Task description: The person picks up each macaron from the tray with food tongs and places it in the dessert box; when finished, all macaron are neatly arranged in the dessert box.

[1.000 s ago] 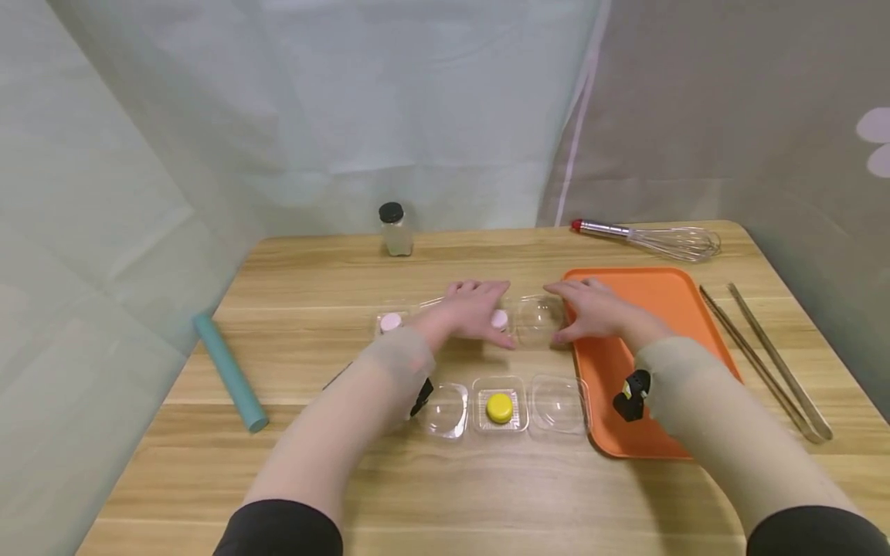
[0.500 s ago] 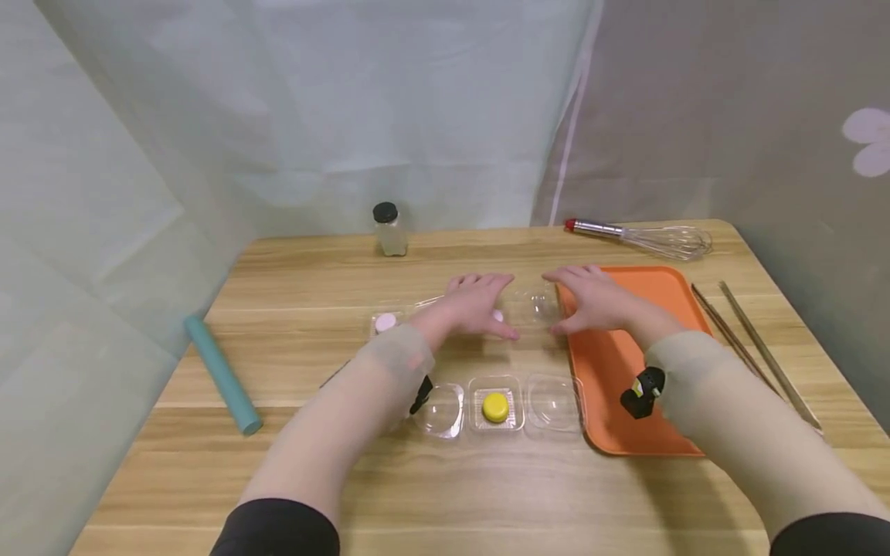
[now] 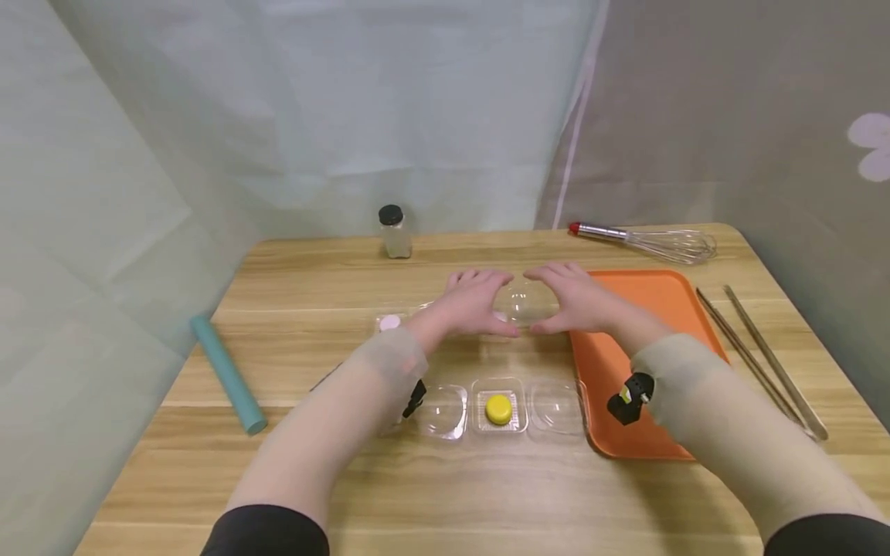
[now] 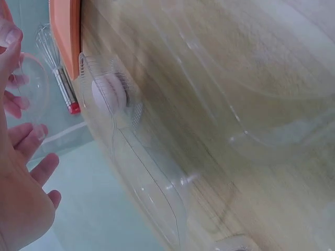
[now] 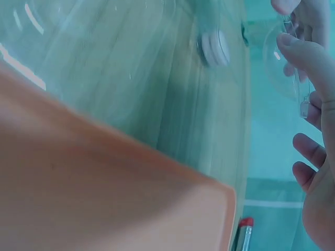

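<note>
In the head view both hands meet around a domed clear plastic lid [image 3: 523, 303]. My right hand [image 3: 582, 300] comes from the right; in the right wrist view its thumb [image 5: 301, 49] and fingers pinch the lid's edge. My left hand [image 3: 471, 305] is spread at the lid's left side, thumb and fingers apart. Its outer fingers hang loose in the left wrist view. Beneath the left hand stands a clear container base [image 4: 137, 107] with a pale pink macaron [image 4: 109, 93], mostly covered in the head view.
A yellow macaron [image 3: 498, 409] lies in a front container between open clear lids [image 3: 558, 407]. An orange tray [image 3: 650, 432] is right. Tongs [image 3: 772, 351], a whisk [image 3: 670, 243], a black-capped jar [image 3: 396, 235] and a teal rolling pin [image 3: 229, 374] lie around. Another pink macaron [image 3: 389, 322] is at left.
My right hand has moved left toward the left hand, taking the clear lid with it and narrowing the gap between the hands. The left hand has stayed nearly in place.
</note>
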{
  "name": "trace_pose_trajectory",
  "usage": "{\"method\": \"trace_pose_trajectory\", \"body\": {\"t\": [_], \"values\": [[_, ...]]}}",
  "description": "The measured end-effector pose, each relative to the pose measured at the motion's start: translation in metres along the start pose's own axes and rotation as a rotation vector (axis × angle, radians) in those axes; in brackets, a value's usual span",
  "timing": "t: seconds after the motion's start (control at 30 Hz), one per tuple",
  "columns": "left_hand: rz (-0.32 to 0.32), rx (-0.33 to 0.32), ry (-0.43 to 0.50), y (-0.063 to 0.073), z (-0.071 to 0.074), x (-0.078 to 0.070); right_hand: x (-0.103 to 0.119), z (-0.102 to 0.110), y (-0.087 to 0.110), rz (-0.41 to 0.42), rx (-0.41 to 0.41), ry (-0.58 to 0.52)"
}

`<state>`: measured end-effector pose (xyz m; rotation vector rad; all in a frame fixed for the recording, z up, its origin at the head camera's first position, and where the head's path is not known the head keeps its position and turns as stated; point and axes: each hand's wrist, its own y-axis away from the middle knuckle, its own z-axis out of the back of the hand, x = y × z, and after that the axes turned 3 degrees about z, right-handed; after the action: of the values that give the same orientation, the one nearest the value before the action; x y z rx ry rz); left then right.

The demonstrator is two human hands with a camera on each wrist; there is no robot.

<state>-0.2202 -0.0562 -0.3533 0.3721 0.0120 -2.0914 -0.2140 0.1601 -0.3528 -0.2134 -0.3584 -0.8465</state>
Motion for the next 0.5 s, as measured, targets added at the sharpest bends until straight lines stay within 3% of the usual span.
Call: {"method": "trace_pose_trajectory", "body": {"t": [0.23,0.5], "values": [[-0.005,-0.055,-0.027,0.003,-0.002,0.002,0.003,-0.004,-0.001,0.014,-0.011,-0.032],[-0.010,-0.113,0.086,0.012,0.002,0.013,-0.002,-0.010,0.004,-0.015,-0.048,-0.275]]}}
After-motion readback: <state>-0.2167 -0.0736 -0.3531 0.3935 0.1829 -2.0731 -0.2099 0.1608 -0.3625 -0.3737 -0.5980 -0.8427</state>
